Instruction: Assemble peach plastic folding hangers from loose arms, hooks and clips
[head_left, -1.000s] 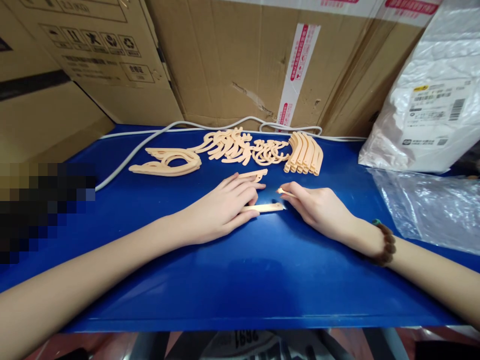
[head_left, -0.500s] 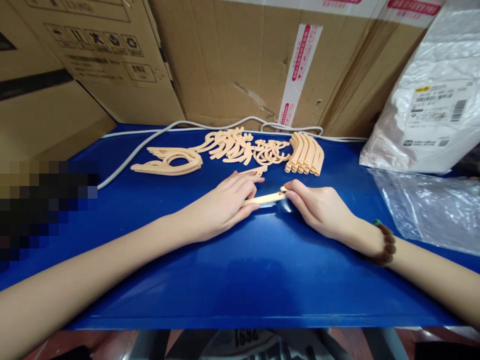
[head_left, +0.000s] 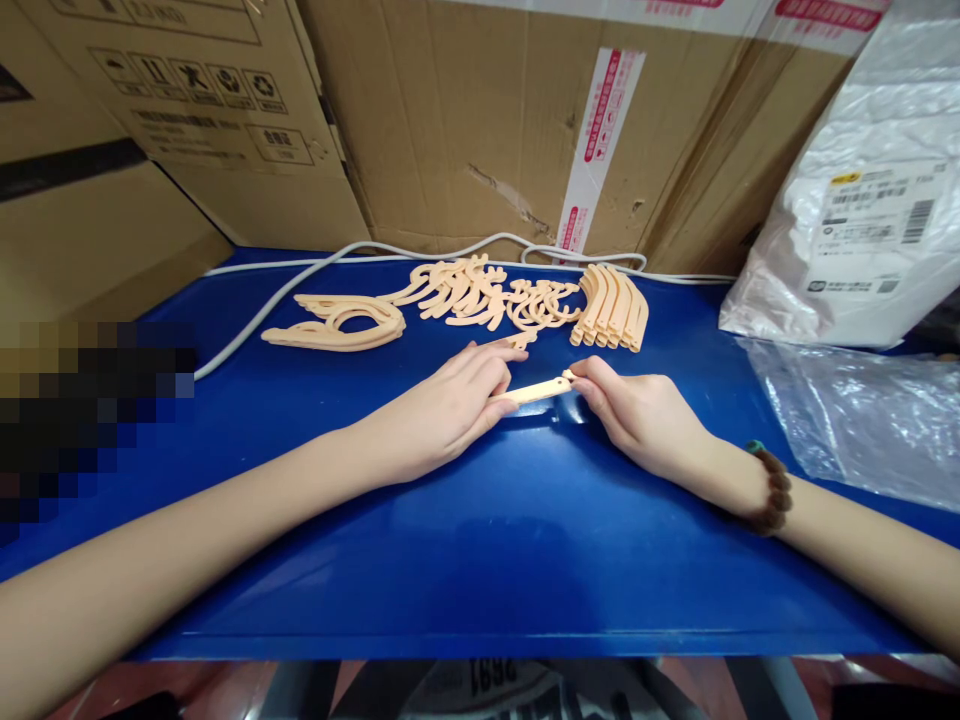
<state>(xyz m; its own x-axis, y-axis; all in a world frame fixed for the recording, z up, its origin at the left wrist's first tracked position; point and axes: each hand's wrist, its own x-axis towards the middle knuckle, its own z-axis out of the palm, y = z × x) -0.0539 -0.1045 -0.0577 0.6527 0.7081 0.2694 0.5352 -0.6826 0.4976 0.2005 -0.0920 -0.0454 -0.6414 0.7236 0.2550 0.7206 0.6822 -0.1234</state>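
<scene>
My left hand [head_left: 442, 410] is closed on a beige plastic hanger arm [head_left: 538, 390], thumb below and fingers above. The arm's free end, with a small dark hole, points toward my right hand [head_left: 641, 415]. Between thumb and forefinger, that hand pinches a small beige plastic piece [head_left: 569, 376] at the end of the arm; most of the piece is hidden. Just beyond my left fingertips another beige plastic part [head_left: 523, 341] shows, partly covered by the hand. I cannot tell whether those fingers touch it.
On the blue table [head_left: 480, 560] lie folded hanger pieces [head_left: 337, 340], a heap of curved parts [head_left: 457, 290], small hooks [head_left: 541, 303] and stacked hanger arms [head_left: 613, 308]. A white cable [head_left: 300, 275] runs behind. Cardboard boxes [head_left: 465, 130], a white parcel bag [head_left: 847, 220] and clear plastic [head_left: 870, 420] border the table.
My right fingertips have shifted up very slightly with the small piece, and less of it shows. The held arm has turned a little; my left hand is nearly unmoved.
</scene>
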